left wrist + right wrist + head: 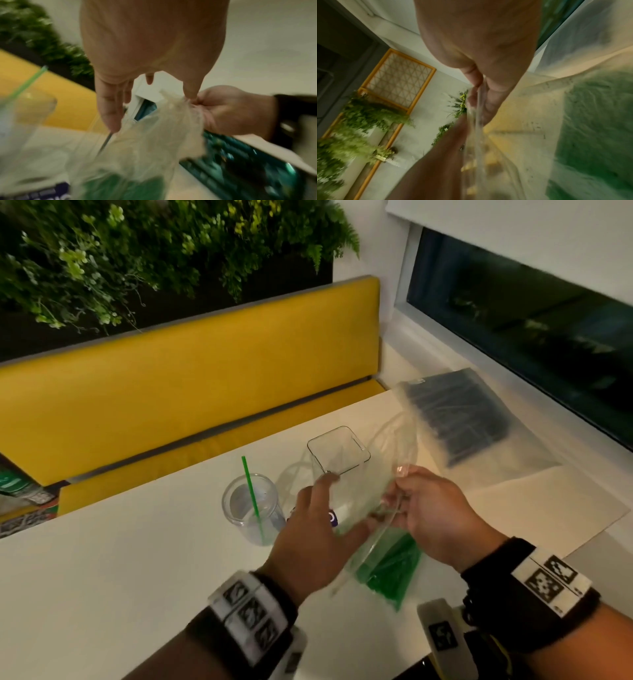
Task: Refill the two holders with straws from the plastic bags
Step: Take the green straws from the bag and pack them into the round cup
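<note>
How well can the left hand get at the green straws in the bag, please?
Probably yes: the right hand pinches the bag at its mouth, the open left hand is beside it; green straws lie deeper.

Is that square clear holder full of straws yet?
Empty. The square holder shows no straws inside; the round holder has one green straw.

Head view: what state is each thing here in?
Round holder, upright, one straw inside.
Square holder, upright, no straws visible.
Green bag, held up, partly full.
Black bag, lying flat, untouched.
Left hand, fingers spread, touching green bag.
Right hand, pinching green bag's top.
</note>
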`<control>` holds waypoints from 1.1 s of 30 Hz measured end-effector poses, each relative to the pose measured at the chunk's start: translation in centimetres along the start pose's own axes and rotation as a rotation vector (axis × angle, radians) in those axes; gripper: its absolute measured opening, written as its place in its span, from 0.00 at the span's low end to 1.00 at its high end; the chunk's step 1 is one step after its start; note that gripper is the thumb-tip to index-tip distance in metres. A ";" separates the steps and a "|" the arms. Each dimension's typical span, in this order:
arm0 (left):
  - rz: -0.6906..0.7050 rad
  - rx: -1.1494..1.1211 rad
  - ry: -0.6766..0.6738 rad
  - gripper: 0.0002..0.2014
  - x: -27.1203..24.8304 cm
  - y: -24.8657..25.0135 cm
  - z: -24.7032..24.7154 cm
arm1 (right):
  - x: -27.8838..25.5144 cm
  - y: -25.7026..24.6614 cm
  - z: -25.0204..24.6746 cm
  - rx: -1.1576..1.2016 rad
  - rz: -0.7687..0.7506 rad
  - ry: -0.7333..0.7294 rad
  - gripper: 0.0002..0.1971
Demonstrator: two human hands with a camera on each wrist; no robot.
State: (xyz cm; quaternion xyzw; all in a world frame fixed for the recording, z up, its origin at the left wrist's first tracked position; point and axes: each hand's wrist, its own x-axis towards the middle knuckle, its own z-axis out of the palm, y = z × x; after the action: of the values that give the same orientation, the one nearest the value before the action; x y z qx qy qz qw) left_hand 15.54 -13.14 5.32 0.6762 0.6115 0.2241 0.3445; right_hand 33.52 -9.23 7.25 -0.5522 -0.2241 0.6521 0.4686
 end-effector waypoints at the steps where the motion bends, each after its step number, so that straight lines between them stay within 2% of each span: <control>1: -0.108 -0.140 -0.073 0.44 1.2 0.5 0.3 | -0.3 0.4 0.1 -0.004 0.022 -0.018 0.08; 2: -0.184 -0.231 -0.159 0.44 2.1 0.8 0.8 | -0.4 0.8 0.0 -0.013 0.042 -0.027 0.09; 3: -0.206 -0.260 -0.225 0.39 2.6 0.6 1.4 | -0.6 1.1 -0.1 -0.050 0.059 -0.035 0.11; 5: -0.168 -0.225 -0.263 0.16 3.0 -0.3 2.2 | -0.8 1.2 -1.0 -0.233 0.078 -0.045 0.14; 6: -0.160 -0.241 -0.248 0.06 3.0 -1.0 2.2 | -0.8 1.2 -1.7 -0.306 0.084 -0.049 0.12; 7: -0.170 -0.299 -0.218 0.04 2.8 -1.7 2.0 | -0.8 1.2 -2.4 -0.344 0.094 -0.035 0.11; 9: -0.228 -0.473 -0.104 0.08 2.0 -3.2 1.0 | -0.3 1.7 -4.3 -0.349 0.122 0.030 0.15; 11: -0.355 -0.568 0.008 0.10 1.1 -5.0 0.1 | 0.1 1.8 -5.3 -0.232 0.200 0.059 0.14; 13: -0.466 -0.501 0.020 0.07 0.5 -7.1 -0.4 | 0.4 1.9 -5.6 -0.110 0.285 0.061 0.08; 14: -0.490 -0.442 -0.015 0.04 0.1 -7.5 -0.6 | 0.5 2.0 -5.6 -0.105 0.321 0.051 0.09; 15: -0.479 -0.342 -0.059 0.07 -0.1 -7.6 -0.6 | 0.5 2.2 -5.2 -0.125 0.341 0.033 0.11; 16: -0.398 -0.209 -0.069 0.14 -0.5 -7.0 -0.6 | 0.4 2.3 -4.7 -0.158 0.339 0.003 0.12; 17: -0.240 -0.064 0.003 0.18 -0.9 -5.8 -0.6 | 0.5 2.6 -3.9 -0.195 0.323 -0.028 0.13; 18: -0.017 0.030 0.156 0.19 -1.4 -3.8 -0.7 | 0.5 2.8 -3.1 -0.221 0.298 -0.050 0.14; 19: 0.200 0.049 0.264 0.15 -1.8 -1.6 -0.5 | 0.6 3.0 -2.3 -0.241 0.275 -0.065 0.15; 20: 0.332 0.039 0.261 0.10 -2.0 0.0 0.3 | 0.8 3.3 -1.6 -0.283 0.249 -0.063 0.14; 21: 0.360 0.013 0.194 0.06 -1.6 1.0 1.4 | 0.9 3.4 -0.9 -0.344 0.216 -0.058 0.13; 22: 0.270 -0.028 0.094 0.06 -0.6 1.4 2.7 | 1.0 3.5 -0.4 -0.411 0.179 -0.055 0.15; 24: -0.030 -0.025 -0.118 0.12 2.0 -0.5 5.8 | 1.2 3.5 0.1 -0.548 0.093 -0.048 0.21; 25: -0.148 0.002 -0.182 0.12 3.1 -1.5 6.9 | 1.3 3.5 0.0 -0.629 0.041 -0.044 0.23; 27: -0.275 0.033 -0.225 0.13 4.6 -4.0 9.0 | 1.3 3.5 0.0 -0.740 -0.029 -0.073 0.28; 29: -0.295 0.063 -0.263 0.16 5.3 -5.3 10.6 | 1.4 3.5 0.1 -0.725 -0.040 -0.101 0.28; 31: -0.273 0.146 -0.364 0.21 5.0 -4.6 11.1 | 1.4 3.7 0.1 -0.696 -0.066 -0.137 0.20; 33: -0.259 0.271 -0.495 0.19 5.0 -3.7 11.2 | 1.6 3.8 -0.1 -0.760 -0.100 -0.197 0.14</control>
State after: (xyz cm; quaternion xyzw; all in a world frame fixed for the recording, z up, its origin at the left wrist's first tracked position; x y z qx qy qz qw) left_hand 21.88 -10.35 -5.43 0.6666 0.6142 -0.0769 0.4154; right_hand 32.33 -9.62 3.36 -0.6094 -0.5202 0.5488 0.2384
